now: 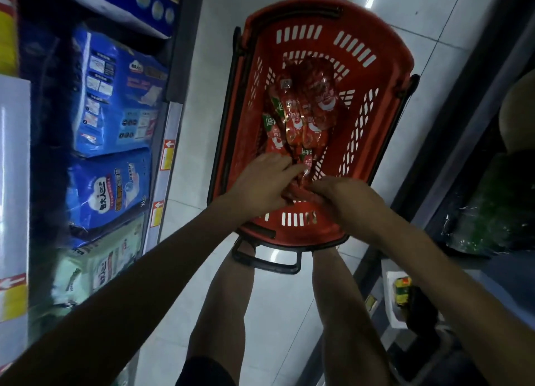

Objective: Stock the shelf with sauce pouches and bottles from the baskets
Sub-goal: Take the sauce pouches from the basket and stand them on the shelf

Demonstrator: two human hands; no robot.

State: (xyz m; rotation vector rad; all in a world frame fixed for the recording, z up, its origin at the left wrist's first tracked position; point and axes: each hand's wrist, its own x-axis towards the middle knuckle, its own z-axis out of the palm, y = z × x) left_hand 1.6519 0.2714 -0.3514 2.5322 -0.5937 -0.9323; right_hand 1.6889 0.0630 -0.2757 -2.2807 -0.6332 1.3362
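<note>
Both hands reach into the red basket [373,165] on the floor; left hand [262,183] and right hand [344,197] close their fingers on one red sauce pouch [301,189]; more pouches [298,119] lie beyond; this looks like the pick-up step, and next comes lifting it clear toward the shelf.

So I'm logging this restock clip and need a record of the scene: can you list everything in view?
Basket: one, red plastic with slotted walls and black handles, on the floor between the shelves.
Sauce pouches: several, exact count unclear, red with green and white print, piled in the basket.
Packs: several, mostly blue, one pale green, on the left shelf.
Price tags: a few, red, yellow and white, on the left shelf edge.
Floor tiles: pale, glossy.
Small packet: one, yellow and green, in a white tray low on the right.
Legs: two, bare, below the basket.
Left hand: in the basket, on the pouches.
Right hand: beside it, grip on a pouch.
</note>
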